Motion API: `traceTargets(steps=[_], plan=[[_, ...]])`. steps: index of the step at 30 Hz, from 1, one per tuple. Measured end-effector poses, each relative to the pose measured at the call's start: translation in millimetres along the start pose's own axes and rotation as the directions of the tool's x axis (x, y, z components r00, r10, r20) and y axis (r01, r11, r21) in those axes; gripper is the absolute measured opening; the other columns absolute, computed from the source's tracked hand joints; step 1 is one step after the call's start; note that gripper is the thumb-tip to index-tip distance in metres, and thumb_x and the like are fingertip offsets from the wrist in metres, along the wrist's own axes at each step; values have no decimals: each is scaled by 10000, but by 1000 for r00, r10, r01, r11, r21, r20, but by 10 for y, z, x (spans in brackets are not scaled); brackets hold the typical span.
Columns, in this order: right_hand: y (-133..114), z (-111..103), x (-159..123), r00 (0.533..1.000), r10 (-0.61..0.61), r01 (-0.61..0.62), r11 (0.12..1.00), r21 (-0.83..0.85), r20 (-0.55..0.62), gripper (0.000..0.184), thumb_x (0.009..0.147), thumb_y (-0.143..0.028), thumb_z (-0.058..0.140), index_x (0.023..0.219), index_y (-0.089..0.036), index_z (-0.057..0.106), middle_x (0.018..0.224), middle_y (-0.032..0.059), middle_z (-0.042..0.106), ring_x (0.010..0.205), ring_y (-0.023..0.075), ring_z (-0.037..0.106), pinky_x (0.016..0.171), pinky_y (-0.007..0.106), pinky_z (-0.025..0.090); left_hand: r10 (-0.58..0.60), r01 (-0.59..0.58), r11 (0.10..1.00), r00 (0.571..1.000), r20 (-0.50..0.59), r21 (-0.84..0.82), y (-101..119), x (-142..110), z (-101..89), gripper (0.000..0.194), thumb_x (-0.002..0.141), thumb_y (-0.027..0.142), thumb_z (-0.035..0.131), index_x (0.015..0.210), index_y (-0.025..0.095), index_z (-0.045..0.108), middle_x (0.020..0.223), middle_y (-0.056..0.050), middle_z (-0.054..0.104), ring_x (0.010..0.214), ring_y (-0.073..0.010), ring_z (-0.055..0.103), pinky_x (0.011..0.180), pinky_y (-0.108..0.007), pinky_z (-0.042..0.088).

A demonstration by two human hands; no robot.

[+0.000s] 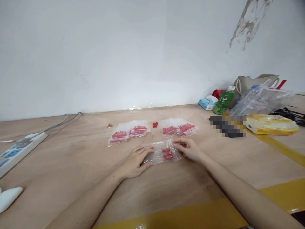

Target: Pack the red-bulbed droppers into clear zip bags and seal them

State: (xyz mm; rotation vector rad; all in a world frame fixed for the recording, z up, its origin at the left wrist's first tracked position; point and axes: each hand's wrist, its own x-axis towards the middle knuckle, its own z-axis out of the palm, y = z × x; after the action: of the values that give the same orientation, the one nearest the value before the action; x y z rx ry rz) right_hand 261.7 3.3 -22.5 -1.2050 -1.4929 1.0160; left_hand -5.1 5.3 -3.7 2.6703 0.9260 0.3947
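Note:
A clear zip bag (157,156) lies flat on the table between my hands. Inside it are several slim pieces with red handles (168,155) and thin pale shafts, which look like small screwdrivers. My left hand (137,161) rests on the bag's left end, fingers stretched and thumb apart. At the right end, my right hand (188,149) has its thumb and fingertips closed on the bag's edge. Just beyond the bag lie loose red-handled pieces (155,125). Stacks of filled bags flank them, one group on the left (130,130) and another on the right (179,127).
A white power strip (30,143) with a grey cable sits at the left. Along the right stand a green bottle (224,101), a blue tissue pack (206,103), a plastic bag (259,98) and a yellow packet (271,124). Yellow tape (190,214) runs along the near edge.

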Motion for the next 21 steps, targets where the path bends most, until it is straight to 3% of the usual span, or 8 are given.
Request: traceTargets(steps=[4, 8, 12, 16, 21], plan=[[-30, -30, 136, 982, -139, 118, 979, -167, -124, 193, 698, -312, 568, 795, -171, 656, 690, 21, 659, 576, 136, 567, 560, 268, 460, -21, 19, 997, 999, -25, -69, 20, 23, -22, 198, 850, 342, 479, 1000, 214, 455, 1328, -66, 424, 1182, -220, 411, 961, -401, 343], [-191, 134, 414, 966, -240, 156, 840, -519, -98, 153, 731, -241, 523, 770, -179, 657, 707, 25, 655, 648, 148, 573, 639, 265, 447, -14, 10, 995, 999, -41, -95, 13, 28, -15, 153, 850, 335, 481, 931, 208, 450, 1297, -72, 452, 1162, -214, 425, 945, -388, 354], [-304, 444, 818, 989, -65, -46, 726, -686, -135, 188, 743, -203, 515, 863, -151, 649, 852, 74, 672, 810, 169, 602, 745, 245, 425, 10, -15, 996, 999, -51, -93, -3, 13, -2, 203, 870, 338, 453, 1035, 222, 476, 1286, -59, 462, 1165, -205, 426, 966, -379, 336], [-248, 705, 1178, 977, 45, -180, 698, -693, -209, 231, 747, -196, 505, 908, -91, 632, 922, 169, 654, 893, 238, 603, 728, 277, 435, 41, -46, 995, 998, -52, -85, -9, 1, -4, 288, 878, 346, 443, 1142, 236, 467, 1274, -57, 472, 1186, -203, 412, 985, -375, 322], [-179, 837, 1404, 957, 166, -285, 687, -669, -237, 275, 691, -154, 555, 945, -73, 627, 944, 208, 642, 901, 278, 612, 682, 286, 454, 44, -49, 997, 997, -63, -67, -1, 6, -8, 324, 859, 346, 482, 1160, 225, 469, 1265, -64, 479, 1183, -201, 419, 990, -370, 322]])
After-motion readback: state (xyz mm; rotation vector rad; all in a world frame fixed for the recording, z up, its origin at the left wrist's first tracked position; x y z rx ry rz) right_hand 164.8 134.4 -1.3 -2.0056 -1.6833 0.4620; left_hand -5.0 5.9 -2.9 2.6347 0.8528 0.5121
